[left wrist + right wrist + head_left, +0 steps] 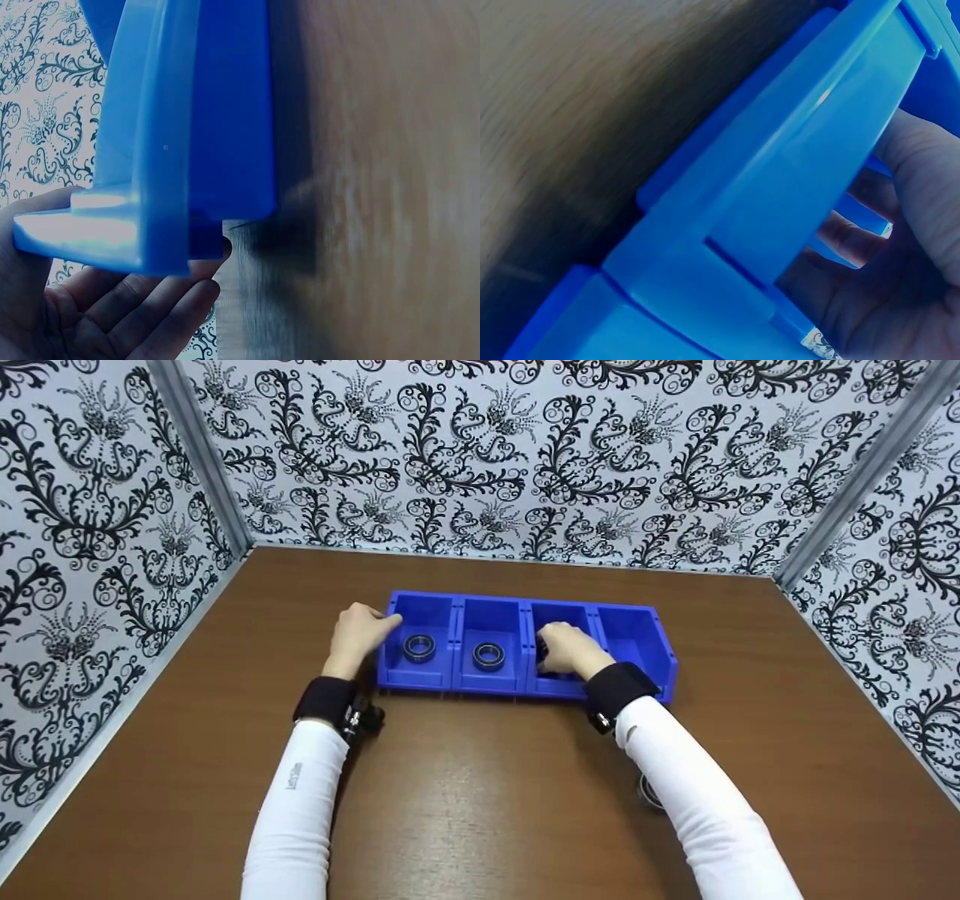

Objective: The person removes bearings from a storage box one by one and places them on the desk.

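A blue four-bay storage bin [487, 685] stands on the table. My left hand [358, 634] holds its left end wall, thumb over the rim and fingers along the outside, as the left wrist view also shows. One ball bearing [419, 648] lies flat in the leftmost bay, another ball bearing [489, 656] in the bay beside it. My right hand [568, 649] reaches down into the third bay with curled fingers. Part of a dark bearing [541, 648] shows at those fingertips; the rest is hidden by the hand, and by the bin's front wall in the right wrist view.
The rightmost bay [634, 639] shows its bare blue floor. A further bearing [651, 793] lies on the brown table [465, 795], partly covered by the right forearm. Patterned panels [487, 457] with grey posts enclose the back and sides.
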`<state>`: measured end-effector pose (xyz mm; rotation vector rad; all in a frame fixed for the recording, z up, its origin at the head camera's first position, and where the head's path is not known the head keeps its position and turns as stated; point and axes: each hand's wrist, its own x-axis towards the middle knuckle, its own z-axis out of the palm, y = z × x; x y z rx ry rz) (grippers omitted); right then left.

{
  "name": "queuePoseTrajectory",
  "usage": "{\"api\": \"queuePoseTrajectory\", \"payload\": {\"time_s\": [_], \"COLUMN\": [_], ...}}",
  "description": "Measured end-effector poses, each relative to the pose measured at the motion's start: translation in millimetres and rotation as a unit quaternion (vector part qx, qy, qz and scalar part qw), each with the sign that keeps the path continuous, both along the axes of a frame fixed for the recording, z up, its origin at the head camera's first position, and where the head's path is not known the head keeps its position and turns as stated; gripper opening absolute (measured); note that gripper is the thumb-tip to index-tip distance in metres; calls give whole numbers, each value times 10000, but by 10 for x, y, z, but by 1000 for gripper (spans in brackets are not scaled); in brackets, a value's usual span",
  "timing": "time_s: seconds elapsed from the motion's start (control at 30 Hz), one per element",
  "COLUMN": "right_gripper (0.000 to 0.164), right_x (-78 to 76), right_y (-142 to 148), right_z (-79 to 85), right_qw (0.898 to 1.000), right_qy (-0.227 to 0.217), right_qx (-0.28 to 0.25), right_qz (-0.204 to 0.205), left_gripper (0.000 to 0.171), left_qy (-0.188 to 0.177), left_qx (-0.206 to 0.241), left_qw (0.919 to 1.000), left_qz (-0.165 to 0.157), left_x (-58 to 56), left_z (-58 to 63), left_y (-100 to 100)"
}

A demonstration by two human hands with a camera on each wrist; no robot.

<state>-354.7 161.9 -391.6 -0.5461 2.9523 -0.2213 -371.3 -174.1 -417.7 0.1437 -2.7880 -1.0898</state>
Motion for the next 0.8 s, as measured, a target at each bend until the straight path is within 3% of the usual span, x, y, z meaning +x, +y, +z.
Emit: {"api": "queuePoseTrajectory", "payload": {"time_s": [0.6,0.8], "right_gripper": [27,34], "right_x": [35,20], "right_y": [15,49], "right_z": [40,60], "right_qw": [9999,9995], "right_qy": [63,153], "right_qx": [-106,-207], "right_qz": [75,200], "left_gripper": [39,39], "left_qy": [-63,-72], "left_qx": [-67,-87], "left_qw": [10000,9999], "left_qz": [-15,-28], "left_x": [21,14], "left_z": [30,26], "left_y": [3,-1]}}
